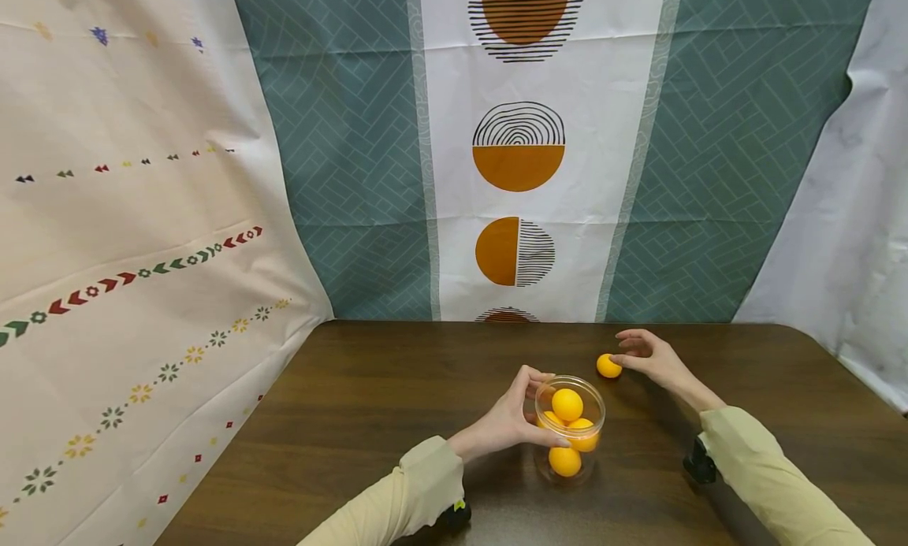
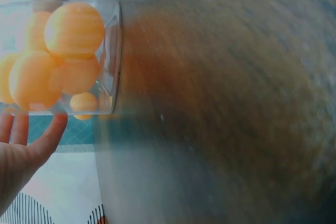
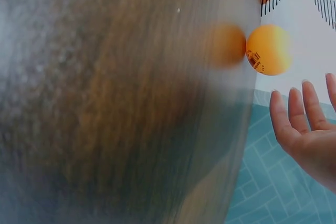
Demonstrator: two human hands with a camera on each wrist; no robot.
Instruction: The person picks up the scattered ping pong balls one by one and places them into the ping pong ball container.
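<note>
A clear plastic jar [image 1: 596,428] stands on the table with several orange ping-pong balls [image 1: 567,405] inside. My left hand [image 1: 507,416] grips the jar from its left side, thumb at the front and fingers behind. In the left wrist view, fingertips [image 2: 52,132] lie against the jar's wall [image 2: 116,51]. Farther back, a single ping-pong ball [image 1: 608,365] with dark print rests on the table. Beside it my right hand [image 1: 656,362] reaches in from the right, fingers spread and loosely bent. The right wrist view shows a gap between this ball [image 3: 269,49] and the fingertips [image 3: 276,94].
The dark wooden table [image 1: 369,420] has its far edge against a hanging patterned curtain [image 1: 355,176]. A cream embroidered cloth [image 1: 142,239] hangs along the left, and a white cloth [image 1: 858,239] along the right. Black wrist cameras [image 1: 700,461] sit under both sleeves.
</note>
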